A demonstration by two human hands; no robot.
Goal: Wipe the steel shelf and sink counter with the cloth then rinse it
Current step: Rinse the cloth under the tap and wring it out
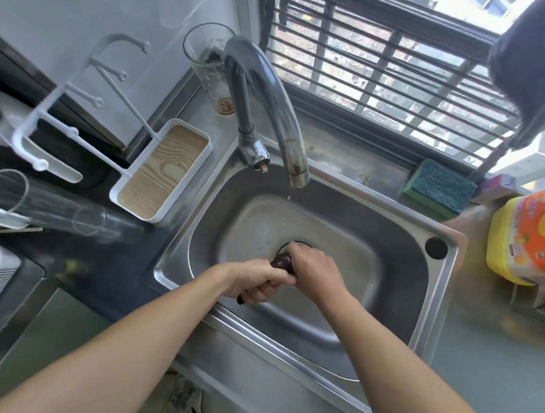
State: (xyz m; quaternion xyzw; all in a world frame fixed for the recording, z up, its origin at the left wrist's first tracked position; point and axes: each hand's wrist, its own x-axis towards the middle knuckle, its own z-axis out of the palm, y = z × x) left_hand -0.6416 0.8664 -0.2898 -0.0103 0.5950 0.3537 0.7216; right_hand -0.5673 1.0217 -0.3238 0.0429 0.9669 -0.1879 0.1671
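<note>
Head view
Surroundings: tap [269, 109] arches over the sink [385, 308]; glass [208, 66] behind it; white tray [163, 170] on the left; sponge [437, 190] on the sill; yellow pack [526, 236] on the right.
Obstruction: hands hide most of the drain [294, 245].
Cloth [282, 264]: dark, twisted, above the basin near the drain, between both fists.
Left hand [258, 280]: fingers curled tightly round the cloth's near end.
Right hand [315, 270]: fingers wrapped round the far end.
</note>
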